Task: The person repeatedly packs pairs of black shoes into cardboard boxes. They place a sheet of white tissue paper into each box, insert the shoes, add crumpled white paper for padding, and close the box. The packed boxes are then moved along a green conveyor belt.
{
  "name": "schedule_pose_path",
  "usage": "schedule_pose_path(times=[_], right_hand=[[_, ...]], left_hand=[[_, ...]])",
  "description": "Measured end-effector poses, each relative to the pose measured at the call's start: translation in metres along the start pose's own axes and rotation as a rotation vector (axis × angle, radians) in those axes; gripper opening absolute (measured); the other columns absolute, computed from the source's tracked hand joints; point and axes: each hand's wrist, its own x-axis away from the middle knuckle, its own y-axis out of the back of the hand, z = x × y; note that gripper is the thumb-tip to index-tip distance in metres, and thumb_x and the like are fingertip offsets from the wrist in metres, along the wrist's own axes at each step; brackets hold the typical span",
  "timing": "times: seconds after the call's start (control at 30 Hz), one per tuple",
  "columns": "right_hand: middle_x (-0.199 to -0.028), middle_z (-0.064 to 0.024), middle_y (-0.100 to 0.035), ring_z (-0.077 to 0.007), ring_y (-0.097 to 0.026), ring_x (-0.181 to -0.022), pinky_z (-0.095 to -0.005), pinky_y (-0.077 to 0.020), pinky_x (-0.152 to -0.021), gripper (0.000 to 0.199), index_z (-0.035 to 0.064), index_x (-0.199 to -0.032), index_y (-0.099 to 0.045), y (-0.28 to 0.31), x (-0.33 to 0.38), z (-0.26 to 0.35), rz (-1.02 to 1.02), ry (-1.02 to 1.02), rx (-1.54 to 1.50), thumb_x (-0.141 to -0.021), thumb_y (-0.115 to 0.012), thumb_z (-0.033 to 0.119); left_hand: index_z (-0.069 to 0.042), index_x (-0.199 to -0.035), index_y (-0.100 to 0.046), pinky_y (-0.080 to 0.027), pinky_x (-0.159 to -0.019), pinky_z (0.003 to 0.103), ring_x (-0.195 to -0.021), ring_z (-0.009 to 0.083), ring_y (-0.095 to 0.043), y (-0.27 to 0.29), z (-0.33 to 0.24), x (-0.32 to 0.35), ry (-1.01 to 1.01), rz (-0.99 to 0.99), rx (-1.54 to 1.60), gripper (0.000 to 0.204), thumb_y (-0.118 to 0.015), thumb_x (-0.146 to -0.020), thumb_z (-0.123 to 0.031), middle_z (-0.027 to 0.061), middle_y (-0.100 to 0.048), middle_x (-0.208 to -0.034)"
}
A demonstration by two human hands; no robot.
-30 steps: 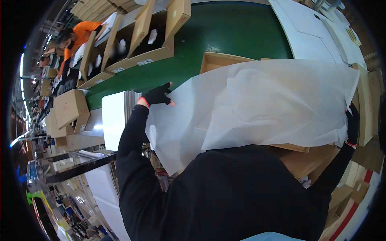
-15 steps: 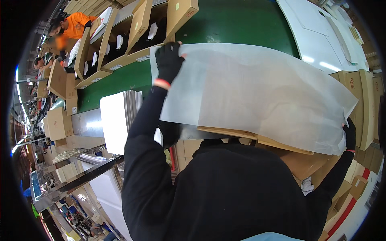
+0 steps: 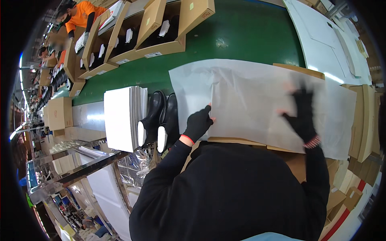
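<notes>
A wide sheet of thin white paper (image 3: 253, 104) is spread in front of me over a brown cardboard box (image 3: 299, 70), whose edges show beyond and below it. My left hand (image 3: 197, 124), in a black fingerless glove, lies on the left part of the sheet beside a crease, thumb and forefinger apart. Above the right part is my right hand (image 3: 301, 114), gloved alike, fingers spread and somewhat blurred. Left of the sheet lies a pair of black ankle boots (image 3: 153, 116) with white stuffing in their openings.
A stack of white sheets (image 3: 118, 118) stands left of the boots. Several open boxes (image 3: 161, 48) with black footwear line the green table (image 3: 237, 36). A co-worker in an orange top (image 3: 82, 18) is at far left. More cartons (image 3: 356, 120) stand at right; white boards (image 3: 321, 36) lie beyond.
My left hand has come down and right from the sheet's far left corner. My right hand has left its right end and moved inward. The sheet lies flatter and the boots show now.
</notes>
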Motion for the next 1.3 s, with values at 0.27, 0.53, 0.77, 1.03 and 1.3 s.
schedule_pose_path(times=[0.27, 0.53, 0.77, 1.03, 1.3], right_hand=[[-0.138, -0.0176, -0.045, -0.0421, -0.022, -0.139, -0.0680, -0.0145, -0.106, 0.049, 0.0094, -0.116, -0.059, -0.141, -0.093, 0.012, -0.027, 0.298, -0.104, -0.081, -0.064, 0.044], [-0.141, -0.0180, -0.041, -0.0451, -0.019, -0.138, -0.0695, -0.0140, -0.104, 0.039, 0.0194, -0.112, -0.061, -0.157, -0.232, 0.077, 0.295, 0.239, -0.292, -0.083, -0.063, 0.045], [-0.147, -0.0153, -0.030, -0.0392, -0.012, -0.142, -0.0632, -0.0093, -0.111, 0.066, 0.0107, -0.125, -0.049, -0.141, -0.197, 0.087, -0.273, 0.325, -0.248, -0.071, -0.074, 0.038], [-0.150, -0.0236, -0.022, -0.0415, -0.013, -0.142, -0.0662, -0.0088, -0.109, 0.125, 0.0025, -0.145, -0.024, -0.212, -0.085, 0.048, 0.415, 0.197, 0.015, -0.048, -0.085, 0.053], [-0.148, -0.0179, -0.030, -0.0400, -0.021, -0.139, -0.0683, -0.0190, -0.104, 0.096, 0.0074, -0.140, -0.035, -0.200, -0.022, 0.069, 0.404, 0.244, 0.062, -0.061, -0.082, 0.036]], left_hand=[[-0.010, -0.141, -0.036, -0.047, -0.062, 0.043, -0.070, 0.0307, -0.064, -0.001, -0.004, 0.014, 0.038, 0.290, 0.022, 0.073, -0.068, -0.079, -0.031, 0.0101, -0.066, -0.075], [-0.012, -0.144, -0.033, -0.047, -0.062, 0.042, -0.070, 0.0301, -0.063, 0.012, 0.000, -0.006, 0.027, 0.379, 0.097, 0.075, -0.068, -0.079, -0.029, 0.0094, -0.066, -0.075], [-0.014, -0.142, -0.037, -0.049, -0.063, 0.040, -0.072, 0.0284, -0.065, 0.005, 0.005, -0.010, 0.026, 0.299, 0.114, 0.072, -0.067, -0.078, -0.027, 0.0098, -0.066, -0.076], [-0.013, -0.143, -0.036, -0.047, -0.064, 0.041, -0.070, 0.0295, -0.064, 0.001, -0.003, -0.020, -0.094, 0.179, 0.086, 0.070, -0.066, -0.082, -0.033, 0.0117, -0.065, -0.072], [-0.006, -0.108, -0.064, -0.049, -0.068, 0.035, -0.076, 0.0228, -0.064, 0.136, 0.062, 0.118, 0.476, -0.600, 0.142, 0.031, -0.070, -0.078, -0.012, 0.0118, -0.065, -0.086]])
